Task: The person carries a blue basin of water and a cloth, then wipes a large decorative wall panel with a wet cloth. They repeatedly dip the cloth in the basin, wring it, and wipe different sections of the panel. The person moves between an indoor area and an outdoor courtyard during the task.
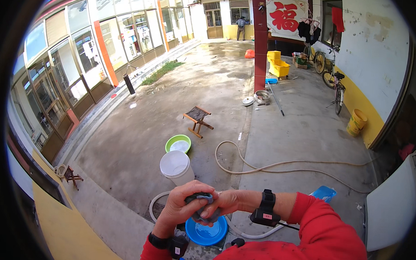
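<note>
A bunched grey-blue cloth [210, 214] is squeezed between my two hands. My left hand [182, 200] wraps around its upper left side, and my right hand [222, 203] grips it from the right, so the palms hide much of it. Below the hands a blue plastic basin [206, 234] holds some clear water. Just beyond them stands a white plastic bucket [176, 166], its inside pale. Behind the bucket is a green basin [178, 144] with whitish liquid or a pale bottom; I cannot tell which.
A beige hose [241, 173] loops over the concrete at right. A folding stool [197, 121] stands ahead. A white appliance [391, 205] is at far right. A yellow mop bucket [279, 68], bicycles [337, 83] and a red pillar [260, 46] are farther back; a person [241, 27] stands at the far wall.
</note>
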Tool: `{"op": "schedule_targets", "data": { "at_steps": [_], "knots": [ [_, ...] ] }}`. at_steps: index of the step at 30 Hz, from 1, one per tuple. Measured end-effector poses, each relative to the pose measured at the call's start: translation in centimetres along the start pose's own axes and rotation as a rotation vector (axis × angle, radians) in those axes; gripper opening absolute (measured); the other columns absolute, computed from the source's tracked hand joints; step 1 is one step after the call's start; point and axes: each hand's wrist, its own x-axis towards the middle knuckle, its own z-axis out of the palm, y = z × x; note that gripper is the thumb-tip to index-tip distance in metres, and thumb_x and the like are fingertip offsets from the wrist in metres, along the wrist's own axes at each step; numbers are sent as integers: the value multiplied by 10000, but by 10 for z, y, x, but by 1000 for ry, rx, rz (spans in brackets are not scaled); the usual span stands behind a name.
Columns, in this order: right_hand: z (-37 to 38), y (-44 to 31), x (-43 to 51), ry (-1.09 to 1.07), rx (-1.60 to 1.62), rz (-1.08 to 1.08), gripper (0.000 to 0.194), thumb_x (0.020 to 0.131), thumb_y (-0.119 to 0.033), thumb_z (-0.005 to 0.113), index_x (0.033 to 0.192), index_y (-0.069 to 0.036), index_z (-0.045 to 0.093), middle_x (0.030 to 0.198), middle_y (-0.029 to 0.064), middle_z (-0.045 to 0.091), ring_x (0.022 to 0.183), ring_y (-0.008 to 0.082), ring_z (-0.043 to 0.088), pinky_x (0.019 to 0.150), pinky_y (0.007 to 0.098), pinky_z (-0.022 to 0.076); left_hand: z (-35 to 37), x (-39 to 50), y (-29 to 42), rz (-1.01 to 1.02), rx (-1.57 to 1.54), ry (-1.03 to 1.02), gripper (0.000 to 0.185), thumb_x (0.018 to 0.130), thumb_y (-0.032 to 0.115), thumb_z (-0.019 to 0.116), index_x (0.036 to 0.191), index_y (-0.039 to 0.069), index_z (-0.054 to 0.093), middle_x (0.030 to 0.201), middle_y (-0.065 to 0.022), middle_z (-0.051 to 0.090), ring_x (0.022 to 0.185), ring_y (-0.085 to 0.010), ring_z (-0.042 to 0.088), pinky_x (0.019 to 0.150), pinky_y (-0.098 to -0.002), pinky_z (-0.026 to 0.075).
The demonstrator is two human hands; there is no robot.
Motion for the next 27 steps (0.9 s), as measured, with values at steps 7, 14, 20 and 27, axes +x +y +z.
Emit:
{"op": "schedule_targets", "data": {
  "at_steps": [7, 14, 20, 27],
  "knots": [
    [15, -17, 5, -29, -99, -27, 327, 854, -136, 726, 1117, -27, 564, 974, 125, 644, 786, 206, 675, 573, 282, 551, -7, 6, 3, -5, -385, 32, 148, 860, 98, 589, 972, 17, 642, 927, -142, 640, 962, -259, 652, 1048, -503, 443],
    [28, -16, 5, -115, -37, -20, 273, 882, -131, 680, 1097, -3, 569, 929, 136, 658, 744, 206, 678, 546, 284, 546, -15, 21, 10, -9, -561, -204, 208, 829, 155, 672, 937, -19, 638, 1074, -249, 672, 1064, -363, 647, 1038, -515, 432],
    [20, -21, -23, -69, -94, -73, 153, 839, -102, 694, 881, -36, 562, 679, 98, 575, 547, 209, 591, 460, 310, 452, 26, 32, 6, 37, -553, 39, 151, 914, 141, 619, 949, -5, 616, 739, -141, 628, 753, -290, 661, 840, -492, 542],
    [10, -56, -48, 47, -100, -105, 234, 767, -97, 767, 864, -57, 558, 668, 68, 606, 538, 177, 611, 442, 272, 457, 48, 70, -9, 28, -507, 337, 255, 1041, 241, 472, 900, 34, 516, 609, -26, 429, 541, -159, 479, 554, -333, 468]
  ]
}}
